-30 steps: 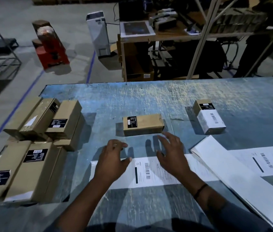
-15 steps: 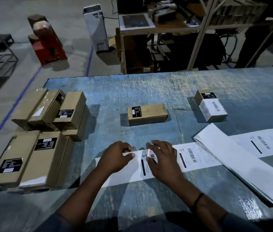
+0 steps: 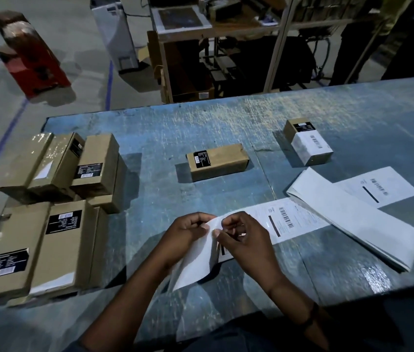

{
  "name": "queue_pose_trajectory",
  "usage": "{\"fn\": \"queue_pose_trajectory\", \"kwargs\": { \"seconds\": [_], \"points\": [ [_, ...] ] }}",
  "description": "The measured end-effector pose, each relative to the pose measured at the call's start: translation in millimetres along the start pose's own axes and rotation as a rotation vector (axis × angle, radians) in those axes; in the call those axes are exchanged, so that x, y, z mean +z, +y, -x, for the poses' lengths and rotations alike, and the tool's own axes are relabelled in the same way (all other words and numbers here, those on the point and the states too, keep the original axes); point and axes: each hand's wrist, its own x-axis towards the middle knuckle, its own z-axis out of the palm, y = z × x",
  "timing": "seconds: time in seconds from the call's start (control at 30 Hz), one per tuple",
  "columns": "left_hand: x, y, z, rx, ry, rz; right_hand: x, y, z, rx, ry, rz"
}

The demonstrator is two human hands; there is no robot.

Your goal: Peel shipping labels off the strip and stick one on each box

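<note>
Since half a second back, the left end of the strip (image 3: 290, 221) has come up off the table (image 3: 150, 138). It lay flat then, with both hands at its far edge; now it curls upward between them. Step in hand, by my reading: starting the peel of one label from its backing. Left hand (image 3: 188, 232) pinches the raised end (image 3: 195, 265) at its top corner, fingers curled, knuckles toward the camera. Right hand (image 3: 246, 240) sits just beside it, thumb and forefinger closed on the same edge. Which hand has label and which has backing, cannot tell; the layers do not read apart. Both wrists are clear of the table, forearms converging from the near edge. Rest of the strip lies flat to the right, one printed label face-up, its far end running under a folded pile (image 3: 353, 224) of more strip. Likely target is the plain brown box (image 3: 217, 161) mid-table, beyond the hands, bearing only a small black sticker. The far-right box (image 3: 307, 146) already wears a white label. More stacked boxes (image 3: 73, 224) wait at left. Next move calls for drawing the two layers apart slowly and at a low angle — so the label neither tears nor folds onto itself — then carrying it forward to the middle box.
</note>
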Motion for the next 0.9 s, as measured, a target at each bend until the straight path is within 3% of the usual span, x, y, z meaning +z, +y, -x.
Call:
{"fn": "queue_pose_trajectory", "kwargs": {
  "seconds": [0.3,0.9],
  "points": [
    [10.2,6.9,13.6,0.095,-0.036,0.028,-21.0,-9.2,5.0,0.049,-0.002,-0.101],
    [68.4,19.5,33.3,0.194,0.211,-0.033,-82.9,-4.8,-13.0,0.036,-0.32,-0.31]
  ]
}}
